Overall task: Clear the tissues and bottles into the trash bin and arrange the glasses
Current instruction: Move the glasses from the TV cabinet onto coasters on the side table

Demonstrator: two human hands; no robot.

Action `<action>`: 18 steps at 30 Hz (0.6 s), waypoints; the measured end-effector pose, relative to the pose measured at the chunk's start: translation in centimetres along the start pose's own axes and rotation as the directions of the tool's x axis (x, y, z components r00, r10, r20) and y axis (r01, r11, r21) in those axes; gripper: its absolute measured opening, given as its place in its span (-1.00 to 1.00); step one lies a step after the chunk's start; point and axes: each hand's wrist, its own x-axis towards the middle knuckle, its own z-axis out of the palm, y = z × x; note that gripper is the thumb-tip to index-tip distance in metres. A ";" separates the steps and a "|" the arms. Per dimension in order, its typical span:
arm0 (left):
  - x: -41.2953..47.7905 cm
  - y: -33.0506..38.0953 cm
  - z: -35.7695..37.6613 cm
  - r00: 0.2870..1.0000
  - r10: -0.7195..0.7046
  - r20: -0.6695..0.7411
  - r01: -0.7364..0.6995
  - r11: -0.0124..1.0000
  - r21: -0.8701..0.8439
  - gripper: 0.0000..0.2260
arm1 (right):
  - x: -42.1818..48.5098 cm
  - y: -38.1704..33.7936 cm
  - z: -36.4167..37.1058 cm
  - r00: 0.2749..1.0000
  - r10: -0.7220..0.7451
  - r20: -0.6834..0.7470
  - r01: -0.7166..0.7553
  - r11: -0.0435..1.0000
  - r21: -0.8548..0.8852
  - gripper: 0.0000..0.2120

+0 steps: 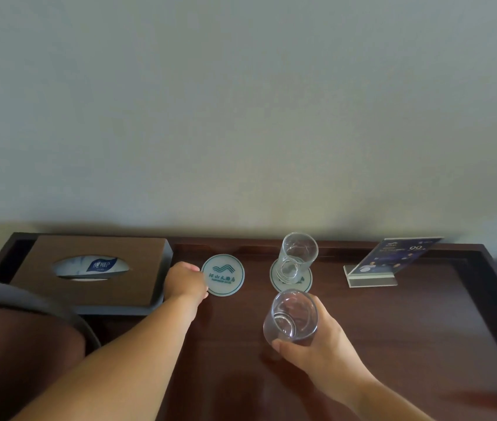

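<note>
A clear, round drinking glass [291, 319], empty and smooth-walled with a thick base, is held tilted above the middle of the dark wooden table [423, 344], its open mouth turned toward the camera. The right hand [323, 347] wraps it from the right side and below, thumb pressed across the near lower wall and fingers [321, 308] curled round the far side, closed on the glass. A second glass [297, 258] of the same kind stands upright near the table's back edge on a round, pale coaster [305, 284] printed in green. Just left of it lies a matching coaster [226, 275], flat and bare, showing a green wave emblem and lettering. The left hand [186, 282] reaches to this coaster's left rim and touches it; its fingers are bent under and out of sight, so their grip cannot be told. At the table's back left corner sits a brown, flat-topped rectangular tissue box [95, 287] with an oval slot, through which a white and blue tissue pack [92, 267] shows. Toward the back right corner leans a clear plastic sign holder [393, 262] carrying a dark blue printed card. The table's glossy surface has a raised border along its right edge. A plain, pale wall [241, 101] rises behind.
</note>
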 end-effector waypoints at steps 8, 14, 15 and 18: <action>-0.3 0.0 -0.2 1.000 0.000 0.007 0.000 1.000 -0.015 -0.88 | 0.2 -0.1 0.5 1.000 -0.001 0.010 0.001 1.000 -0.009 -0.39; -1.0 -0.5 -1.3 0.933 0.315 0.174 -0.359 0.774 0.521 -0.83 | 0.5 -0.5 1.0 1.000 0.002 0.012 -0.002 1.000 -0.008 -0.37; -1.3 -0.7 -1.3 0.901 0.363 0.237 -0.428 0.664 0.613 -0.76 | 0.4 -0.6 1.1 1.000 0.003 0.014 -0.003 1.000 -0.007 -0.37; -1.9 -0.8 -1.0 0.877 0.372 0.303 -0.472 0.555 0.685 -0.59 | 0.2 -0.4 1.4 1.000 0.007 0.021 -0.007 1.000 -0.010 -0.37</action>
